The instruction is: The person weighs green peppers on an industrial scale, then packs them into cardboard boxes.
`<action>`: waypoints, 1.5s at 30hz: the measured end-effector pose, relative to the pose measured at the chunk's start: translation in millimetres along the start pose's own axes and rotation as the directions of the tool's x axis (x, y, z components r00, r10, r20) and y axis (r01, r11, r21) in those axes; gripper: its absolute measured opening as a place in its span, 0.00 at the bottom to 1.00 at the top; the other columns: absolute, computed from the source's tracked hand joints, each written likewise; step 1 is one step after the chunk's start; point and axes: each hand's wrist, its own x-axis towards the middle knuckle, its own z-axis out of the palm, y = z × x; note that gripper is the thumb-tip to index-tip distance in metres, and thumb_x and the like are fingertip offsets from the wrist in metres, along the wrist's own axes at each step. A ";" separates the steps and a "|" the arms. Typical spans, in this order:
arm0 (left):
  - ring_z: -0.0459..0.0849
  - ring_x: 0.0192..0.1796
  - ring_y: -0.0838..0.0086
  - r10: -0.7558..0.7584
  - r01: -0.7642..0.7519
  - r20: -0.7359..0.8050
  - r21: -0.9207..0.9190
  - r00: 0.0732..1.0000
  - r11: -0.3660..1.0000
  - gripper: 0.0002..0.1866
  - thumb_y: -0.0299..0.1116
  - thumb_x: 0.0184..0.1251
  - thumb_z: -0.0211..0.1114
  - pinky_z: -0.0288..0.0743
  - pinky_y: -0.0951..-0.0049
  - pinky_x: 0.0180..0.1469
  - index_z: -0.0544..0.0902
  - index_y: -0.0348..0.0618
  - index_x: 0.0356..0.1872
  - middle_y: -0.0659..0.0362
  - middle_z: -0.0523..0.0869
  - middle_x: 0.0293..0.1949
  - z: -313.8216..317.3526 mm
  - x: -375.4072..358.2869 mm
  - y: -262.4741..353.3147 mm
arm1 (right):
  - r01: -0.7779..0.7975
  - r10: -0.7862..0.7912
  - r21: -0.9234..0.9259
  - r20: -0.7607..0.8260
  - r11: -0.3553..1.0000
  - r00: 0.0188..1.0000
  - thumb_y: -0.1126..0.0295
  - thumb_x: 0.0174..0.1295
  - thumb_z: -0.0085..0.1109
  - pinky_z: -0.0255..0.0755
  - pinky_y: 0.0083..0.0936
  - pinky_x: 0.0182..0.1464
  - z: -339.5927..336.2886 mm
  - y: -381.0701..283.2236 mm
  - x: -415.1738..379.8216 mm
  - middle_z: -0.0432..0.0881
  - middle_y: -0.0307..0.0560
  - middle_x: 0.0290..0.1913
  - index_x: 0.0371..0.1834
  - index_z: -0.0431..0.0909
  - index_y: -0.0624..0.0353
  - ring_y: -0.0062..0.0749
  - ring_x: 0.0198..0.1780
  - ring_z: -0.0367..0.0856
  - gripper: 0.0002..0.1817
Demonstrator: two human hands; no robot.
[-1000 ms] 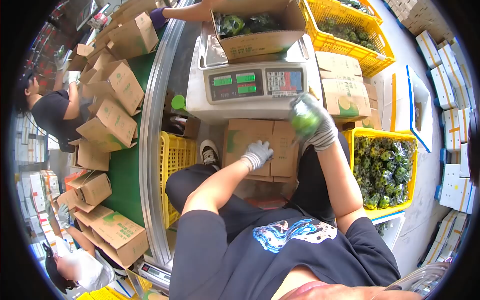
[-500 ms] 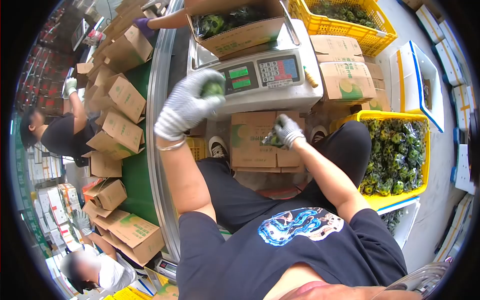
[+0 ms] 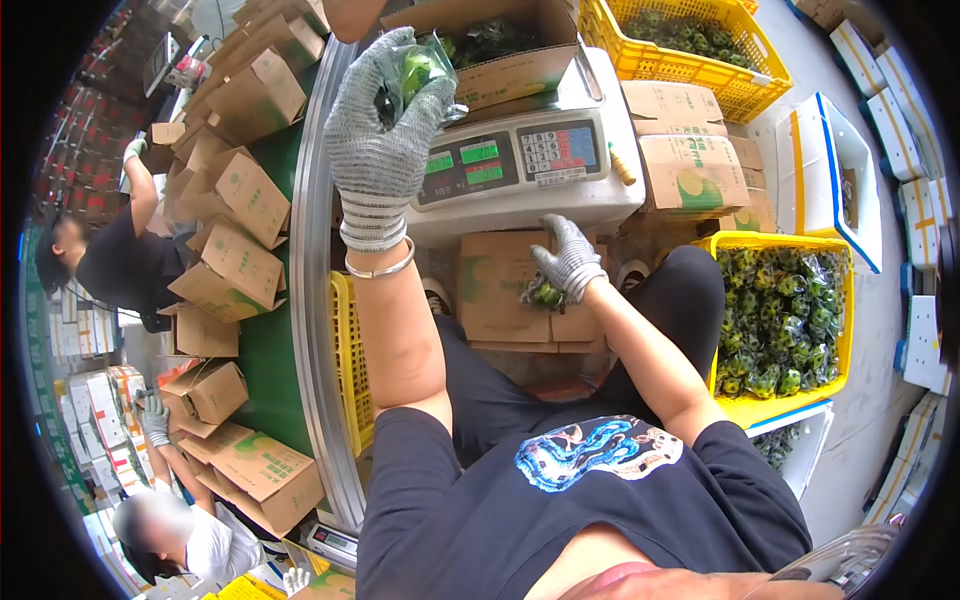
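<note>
My left hand, in a striped grey-white glove, is closed on a clear bag of green produce. It is raised over the front left of the weighing scale, beside an open carton that sits on the scale with more bagged produce inside. My right hand, gloved too, hovers over a closed cardboard box between my legs. A second bag of green produce shows beneath its palm, seemingly held, its grip partly hidden.
A yellow crate of bagged produce stands at my right; another yellow crate is behind. Flat cartons are stacked beside the scale. A green conveyor with open cartons runs along my left, where two people work.
My left hand has moved up and forward with its bag toward the carton on the scale. My right hand has shifted slightly and its fingers have spread somewhat. A purple-gloved hand has left the view.
</note>
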 end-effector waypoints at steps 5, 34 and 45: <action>0.82 0.42 0.79 -0.140 0.128 0.075 0.147 0.987 0.981 0.22 0.25 0.54 0.70 0.78 0.78 0.45 0.79 0.42 0.53 0.58 0.84 0.45 0.6 -8.9 9.9 | -0.237 0.070 0.789 0.241 0.567 0.968 0.63 0.60 0.61 0.74 0.30 0.51 -39.4 -45.2 5.5 0.72 0.50 0.59 0.64 0.64 0.58 0.33 0.55 0.74 0.29; 0.80 0.47 0.75 -0.353 0.337 -0.153 -0.118 0.923 0.934 0.20 0.23 0.63 0.62 0.76 0.77 0.50 0.75 0.35 0.57 0.55 0.81 0.49 -9.7 0.1 -67.3 | 0.570 -0.497 -0.115 -0.647 0.813 0.578 0.61 0.52 0.68 0.68 0.31 0.56 -182.6 -165.8 145.3 0.76 0.59 0.49 0.59 0.65 0.67 0.44 0.52 0.75 0.35; 0.80 0.50 0.73 -0.313 0.317 -0.221 -0.018 0.924 0.948 0.20 0.24 0.63 0.62 0.76 0.76 0.51 0.76 0.35 0.56 0.53 0.81 0.50 -46.1 -11.6 -71.3 | 0.567 -0.311 0.090 -0.760 0.819 0.571 0.66 0.60 0.61 0.66 0.33 0.58 -139.9 -84.9 116.2 0.73 0.47 0.56 0.58 0.68 0.59 0.35 0.58 0.71 0.24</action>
